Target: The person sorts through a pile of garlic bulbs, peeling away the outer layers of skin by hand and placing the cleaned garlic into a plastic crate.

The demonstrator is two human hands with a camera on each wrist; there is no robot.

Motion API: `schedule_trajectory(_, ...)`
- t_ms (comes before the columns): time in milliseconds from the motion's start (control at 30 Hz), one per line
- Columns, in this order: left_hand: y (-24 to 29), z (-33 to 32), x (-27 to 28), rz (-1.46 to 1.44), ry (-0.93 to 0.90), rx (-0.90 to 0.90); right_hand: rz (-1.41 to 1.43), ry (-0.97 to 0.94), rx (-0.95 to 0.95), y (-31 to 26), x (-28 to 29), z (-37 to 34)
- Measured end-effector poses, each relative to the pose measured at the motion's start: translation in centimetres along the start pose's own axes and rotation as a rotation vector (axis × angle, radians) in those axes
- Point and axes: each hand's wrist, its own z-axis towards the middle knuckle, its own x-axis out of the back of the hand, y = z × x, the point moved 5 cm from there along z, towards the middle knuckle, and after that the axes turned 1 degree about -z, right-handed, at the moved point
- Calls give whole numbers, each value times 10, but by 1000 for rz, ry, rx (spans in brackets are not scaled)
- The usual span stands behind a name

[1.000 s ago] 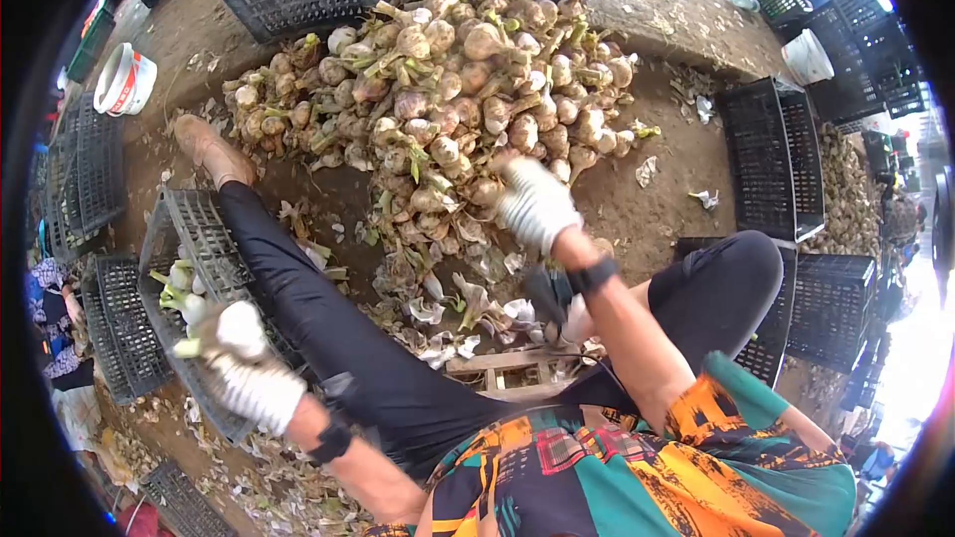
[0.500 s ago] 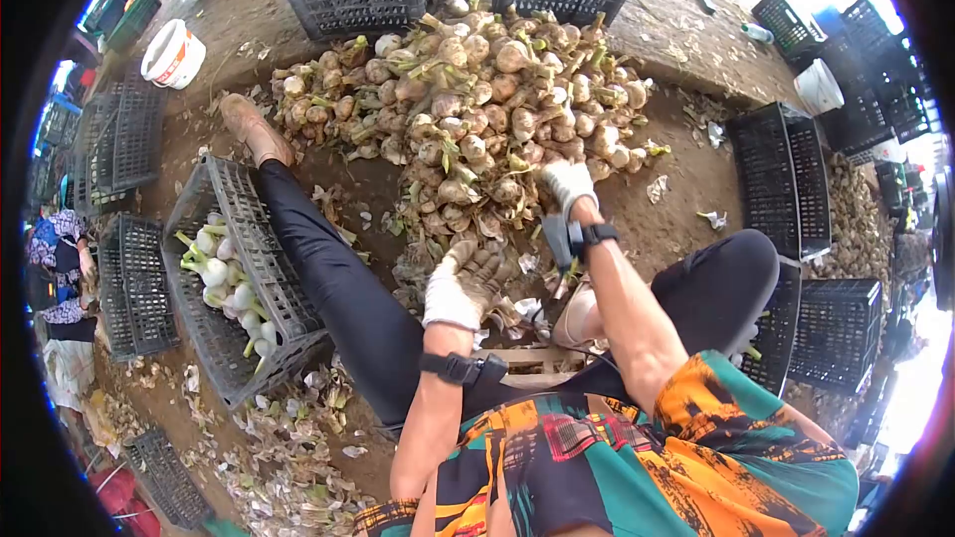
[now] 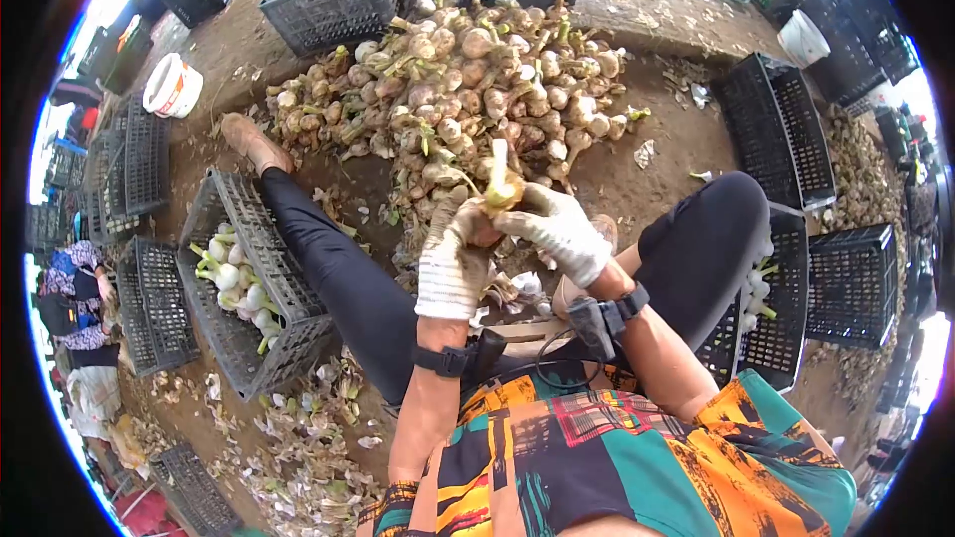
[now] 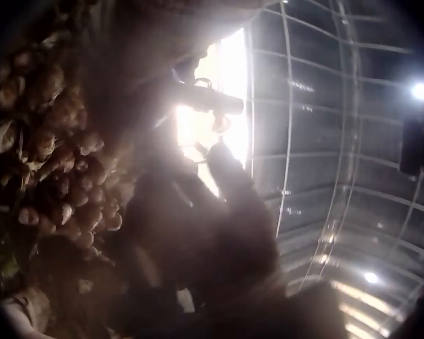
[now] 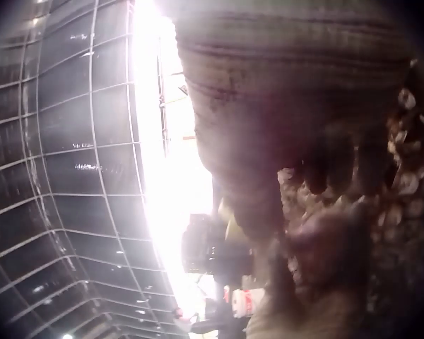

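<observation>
left hand (image 3: pixel 453 261) and right hand (image 3: pixel 562 236) pinch a garlic bulb (image 3: pixel 503 193), heap (image 3: pixel 468 85) beyond, leg (image 3: pixel 338 278) between them and a crate (image 3: pixel 274 247)

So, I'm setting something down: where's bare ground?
Mostly bare brown dirt lies between the heaped brownish garlic bulbs, the black plastic crates at right and the black-trousered right knee. Crowded: lower left, pale papery peelings beside a dark-grey plastic crate.

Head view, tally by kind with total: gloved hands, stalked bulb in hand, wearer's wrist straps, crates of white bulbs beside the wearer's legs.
Gloved hands: 2 (left hand, right hand)
Stalked bulb in hand: 1
Wrist straps: 2 (left strap, right strap)
Crates of white bulbs: 2 (left crate, right crate)
Total: 7
</observation>
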Motion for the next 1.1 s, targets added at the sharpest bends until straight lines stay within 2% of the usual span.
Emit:
schedule_trajectory(33,-6,-14,-5,104,12,5,184,-33,-16,6,-3,0)
schedule_trajectory(67,0,-24,-16,274,-34,-66,171,14,-46,10,1,2)
schedule_trajectory(133,-2,-27,-12,425,-4,-142,561,-55,-168,30,0,7)
schedule_trajectory(167,2,-27,-7,616,-3,-255,584,-80,-164,25,-1,3)
schedule_trajectory(233,8,-26,-1,993,-11,-481,369,-65,156,17,-1,2)
schedule_trajectory(300,11,-35,-22,1174,-51,-652,593,-24,-124,16,-8,-2)
schedule_trajectory(367,13,-40,-27,1338,-42,-777,587,-16,-170,15,-10,-2)
schedule_trajectory(467,1,-30,3,645,59,-314,612,-29,-229,34,-13,1)
schedule_trajectory(500,2,-30,2,558,62,-214,659,-41,-214,36,-15,0)
schedule_trajectory(533,2,-28,4,557,39,-231,706,-52,-197,37,-15,0)
schedule_trajectory(567,1,-25,8,555,15,-251,466,-93,-186,30,-8,-2)
schedule_trajectory(633,5,-20,11,664,-11,-340,419,-112,-37,32,-5,5)
schedule_trajectory(700,8,-20,10,884,-17,-461,562,-8,-260,25,-10,3)
schedule_trajectory(767,11,-23,2,1127,34,-539,374,-17,-156,25,-11,9)
schedule_trajectory(800,7,-22,6,929,37,-454,279,-27,-104,25,-10,12)
schedule_trajectory(867,1,-22,15,535,51,-293,365,-95,-144,32,-13,13)
schedule_trajectory(967,1,-21,24,278,-37,-174,579,-142,-221,45,-17,13)
schedule_trajectory(1000,0,-20,24,206,-67,-136,567,-161,-216,43,-15,12)
schedule_trajectory(1033,0,-18,29,249,-56,-173,556,-178,-211,39,-11,10)
schedule_trajectory(1100,7,-16,19,593,-53,-362,599,-185,-237,34,-10,8)
